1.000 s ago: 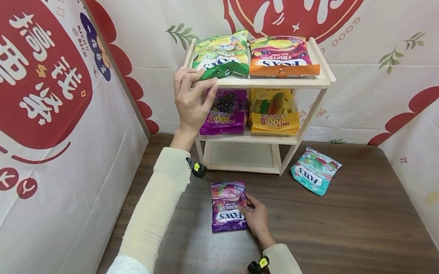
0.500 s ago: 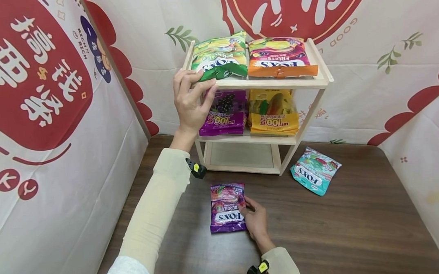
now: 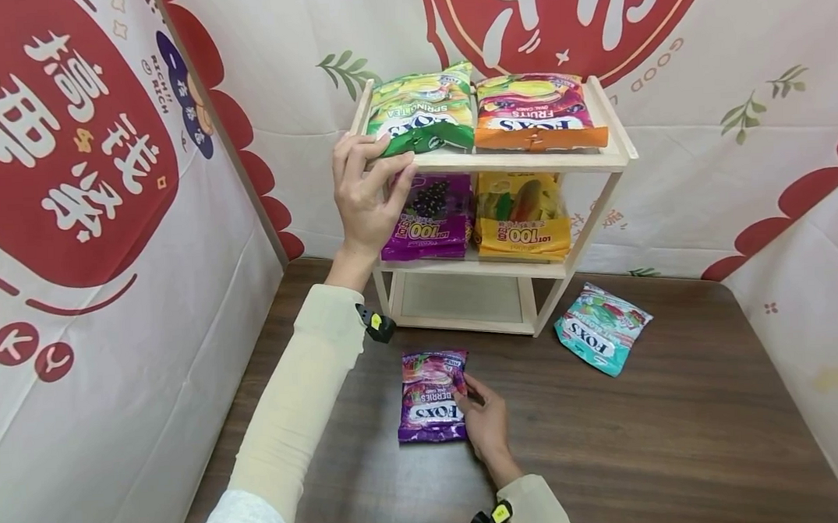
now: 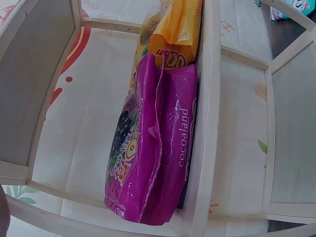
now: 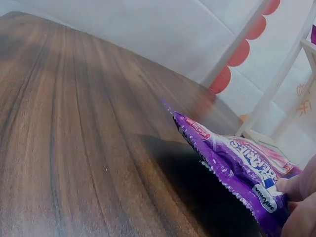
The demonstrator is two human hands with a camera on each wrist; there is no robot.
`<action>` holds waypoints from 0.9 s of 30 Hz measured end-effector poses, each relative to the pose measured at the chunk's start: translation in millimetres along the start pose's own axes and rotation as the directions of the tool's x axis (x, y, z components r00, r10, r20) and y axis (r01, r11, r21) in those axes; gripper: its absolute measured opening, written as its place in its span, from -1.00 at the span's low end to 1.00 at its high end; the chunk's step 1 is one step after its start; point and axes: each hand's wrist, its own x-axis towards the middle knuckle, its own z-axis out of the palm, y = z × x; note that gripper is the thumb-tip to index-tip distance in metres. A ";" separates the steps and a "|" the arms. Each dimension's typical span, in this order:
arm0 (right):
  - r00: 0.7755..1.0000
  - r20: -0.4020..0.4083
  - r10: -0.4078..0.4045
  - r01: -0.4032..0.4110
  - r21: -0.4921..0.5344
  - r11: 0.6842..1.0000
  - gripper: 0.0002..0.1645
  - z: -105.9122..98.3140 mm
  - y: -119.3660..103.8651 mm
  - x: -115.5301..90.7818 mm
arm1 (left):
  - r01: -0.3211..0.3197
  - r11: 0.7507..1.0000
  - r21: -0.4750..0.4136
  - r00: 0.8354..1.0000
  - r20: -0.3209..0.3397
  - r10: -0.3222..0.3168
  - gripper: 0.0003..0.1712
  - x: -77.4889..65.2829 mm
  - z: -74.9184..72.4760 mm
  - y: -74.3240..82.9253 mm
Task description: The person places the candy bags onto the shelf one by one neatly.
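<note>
In the head view, my left hand [image 3: 369,193] grips the front left of the top rail of a pale wooden shelf rack [image 3: 520,161], beside a green candy bag [image 3: 423,113]. Only a sliver of that hand shows in the left wrist view. My right hand [image 3: 487,420] pinches the right edge of a purple berries candy bag [image 3: 433,397] in front of the rack. In the right wrist view, the bag [image 5: 242,170] is tilted, its near edge raised over a dark shadow, with thumb and fingertips at its edge.
An orange-and-red fruits bag [image 3: 539,109] lies on the top shelf. Below it stand a purple bag [image 4: 148,143] and a yellow mango bag [image 3: 522,214]. A teal candy bag [image 3: 602,327] lies on the dark wooden table [image 3: 679,437], right of the rack. Printed cloth walls surround the table.
The berries bag has shifted slightly left and toward me, with my right hand moving along with it. My left hand keeps its place on the rack.
</note>
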 end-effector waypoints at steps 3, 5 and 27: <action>1.000 0.000 0.003 -0.003 0.022 1.000 -0.53 -0.2 -2.5 -0.1 | 0.003 1.000 0.001 1.000 0.001 -0.003 -0.88 0.0 0.6 0.3; 1.000 -0.001 0.004 -0.004 0.031 1.000 -0.53 -0.4 -3.9 0.1 | 0.004 1.000 0.003 1.000 0.003 -0.004 -0.87 0.0 0.6 0.4; 0.999 -0.027 -0.027 0.029 0.084 0.996 -0.52 1.5 -20.0 13.8 | -0.006 1.000 0.005 1.000 0.002 0.006 -0.87 0.6 -0.2 -1.0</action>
